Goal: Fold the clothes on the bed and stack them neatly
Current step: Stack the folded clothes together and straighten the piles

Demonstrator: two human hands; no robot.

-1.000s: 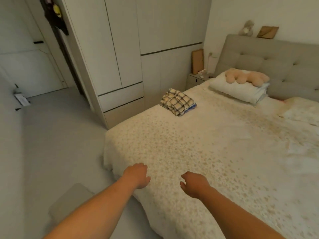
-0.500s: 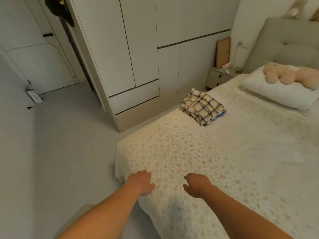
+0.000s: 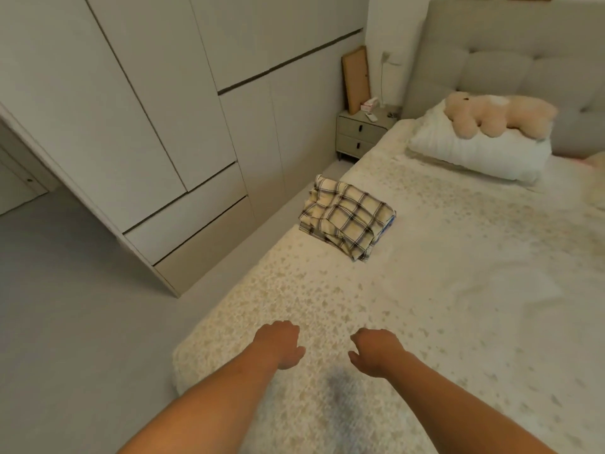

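Observation:
A folded stack of clothes (image 3: 347, 221), cream with dark checks and a blue edge showing underneath, lies near the left edge of the bed (image 3: 458, 290). My left hand (image 3: 280, 344) and my right hand (image 3: 376, 353) hover side by side over the bed's near corner, well short of the stack. Both hang with fingers loosely curled downward and hold nothing. The fingertips are hidden behind the backs of the hands.
A white pillow (image 3: 478, 149) with a beige plush toy (image 3: 497, 114) lies at the padded headboard. A nightstand (image 3: 360, 134) stands beside the bed. White wardrobes (image 3: 163, 109) line the left wall, with a strip of grey floor (image 3: 82, 306) between them and the bed.
The view has swung and moved nearer the bed, so the checked stack and the pillow look larger and closer. Both hands stay low over the near corner, empty.

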